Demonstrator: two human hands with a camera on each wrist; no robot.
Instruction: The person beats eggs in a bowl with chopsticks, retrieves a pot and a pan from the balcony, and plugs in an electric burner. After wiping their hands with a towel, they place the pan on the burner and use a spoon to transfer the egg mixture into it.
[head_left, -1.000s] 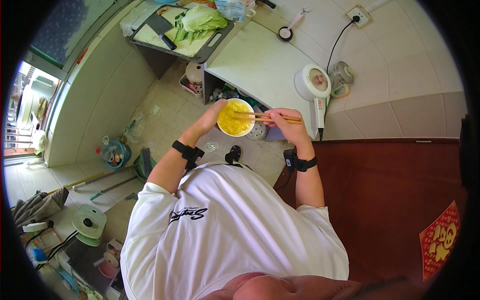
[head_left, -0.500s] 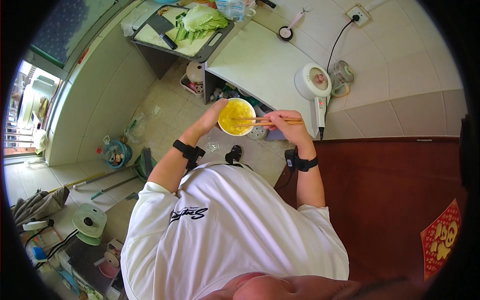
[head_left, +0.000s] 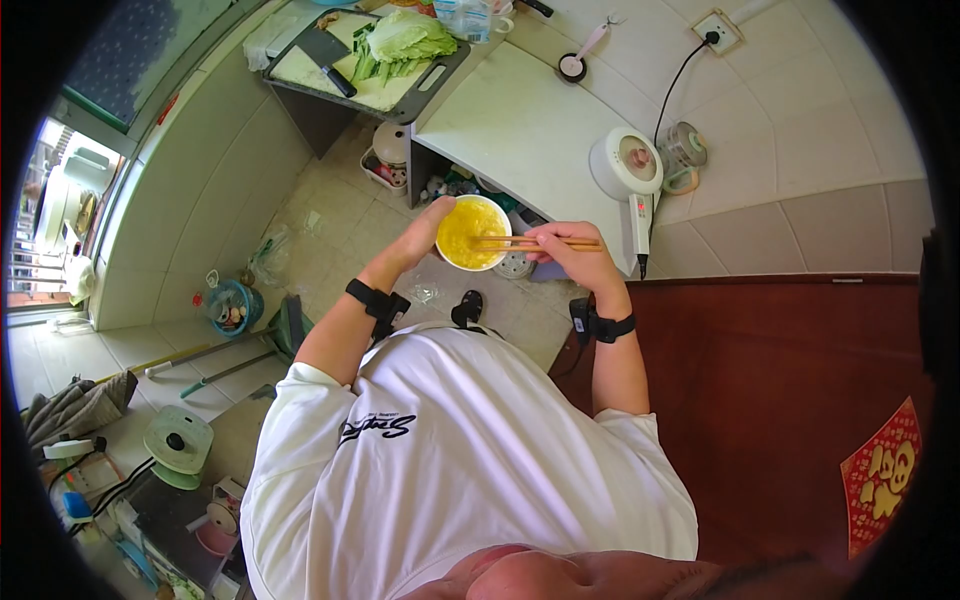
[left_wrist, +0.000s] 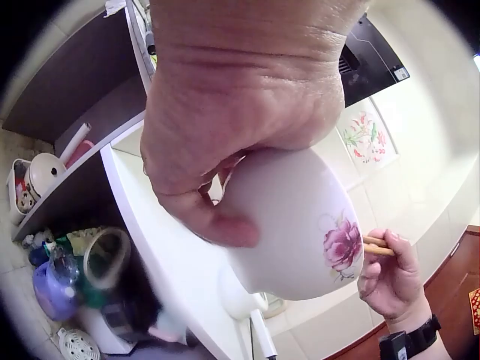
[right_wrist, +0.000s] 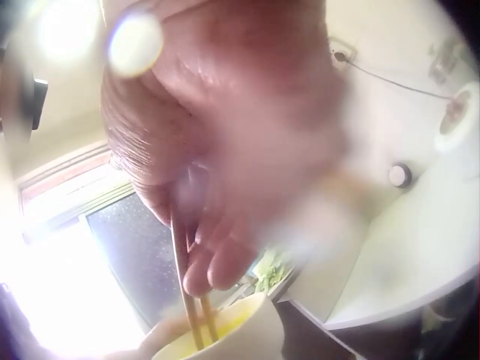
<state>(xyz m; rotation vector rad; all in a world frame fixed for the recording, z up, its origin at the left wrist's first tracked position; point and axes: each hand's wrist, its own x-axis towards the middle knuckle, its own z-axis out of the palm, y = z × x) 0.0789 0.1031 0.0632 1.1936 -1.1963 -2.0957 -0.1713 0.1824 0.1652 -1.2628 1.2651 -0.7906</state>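
my left hand [head_left: 425,232] cups the white ceramic bowl with the pink flower print [left_wrist: 300,225] from underneath, held up in the air just off the edge of the white counter [head_left: 520,125]. my right hand [head_left: 570,255] pinches the pair of wooden chopsticks [head_left: 520,241], tips down in the yellow beaten egg [head_left: 468,232]. the bowl looks smooth, glazed and breakable, so i judge a full palm under its base safest; the egg is runny and would slop if tilted.

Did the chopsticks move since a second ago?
Yes. The chopsticks slid a little left, away from the white cooker, deeper across the bowl.
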